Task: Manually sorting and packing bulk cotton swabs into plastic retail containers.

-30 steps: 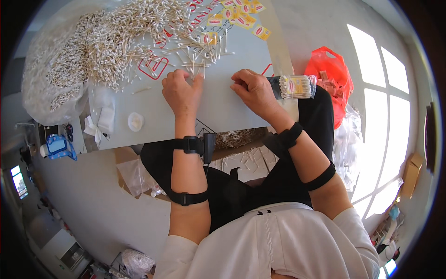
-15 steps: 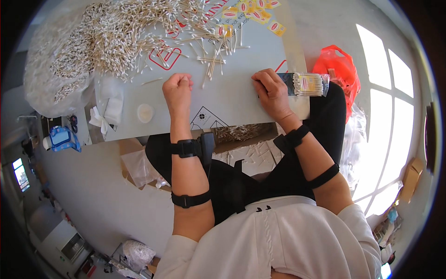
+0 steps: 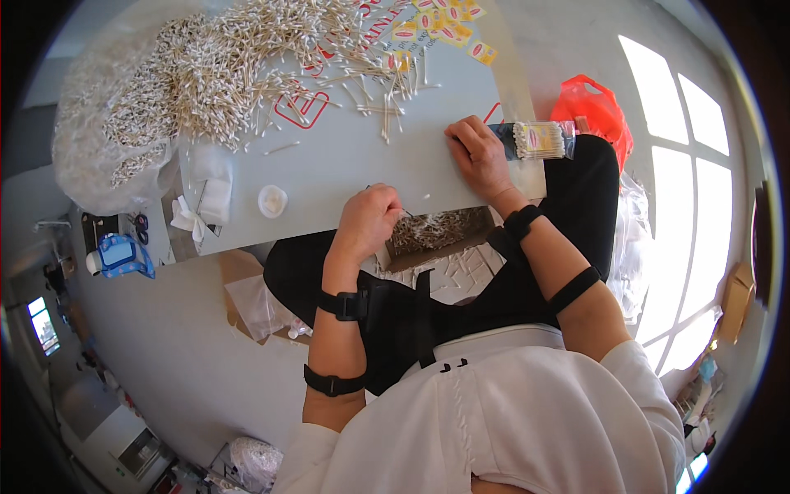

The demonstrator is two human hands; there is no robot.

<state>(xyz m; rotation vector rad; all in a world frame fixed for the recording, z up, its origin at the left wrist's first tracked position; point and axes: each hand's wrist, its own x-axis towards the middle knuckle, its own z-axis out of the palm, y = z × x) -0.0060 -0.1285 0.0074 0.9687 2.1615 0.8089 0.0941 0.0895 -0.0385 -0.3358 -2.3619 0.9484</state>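
Note:
My left hand (image 3: 370,221) is closed at the table's near edge, above an open cardboard box (image 3: 444,234) of cotton swabs. Its fingertips are turned away, so anything pinched in them is hidden. On the right side of the table my right hand (image 3: 479,156) rests with curled fingers, against the dark end of a clear packet of cotton swabs (image 3: 540,140) with a yellow label. Whether it grips the packet cannot be made out. A small white bit (image 3: 426,196) lies between my hands. Loose cotton swabs (image 3: 247,66) are heaped at the far left, some scattered toward the middle.
A clear plastic bag (image 3: 103,160) of swabs stands left of the heap. Nearer are a small white dish (image 3: 272,201) and a folded white pad (image 3: 216,200). Yellow labels (image 3: 453,31) lie at the back. A red plastic bag (image 3: 594,107) is beyond the table's right edge.
My left hand has moved from the middle of the table toward me and right, to the near edge above the box. My right hand stays beside the packet. The view has shifted slightly.

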